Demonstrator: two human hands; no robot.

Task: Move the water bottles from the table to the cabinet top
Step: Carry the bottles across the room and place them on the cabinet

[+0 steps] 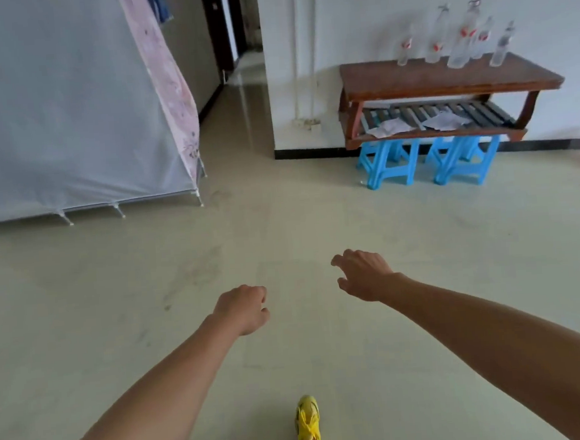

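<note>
Several clear water bottles [459, 41], some with red-and-white labels, stand upright in a row on a brown wooden table [409, 82] against the white wall at the upper right. Both of my arms reach out over the bare floor, far short of the table. My left hand [243, 309] is loosely curled and holds nothing. My right hand [362, 273] is empty too, with its fingers apart and bent downward. No cabinet top can be made out.
A grey fabric wardrobe [61, 108] with a pink floral side stands on thin legs at the left. Two blue plastic stools [425, 162] sit under the table, and papers lie on its slatted lower shelf. A hallway opens at top centre. My yellow shoe [308, 424] shows below.
</note>
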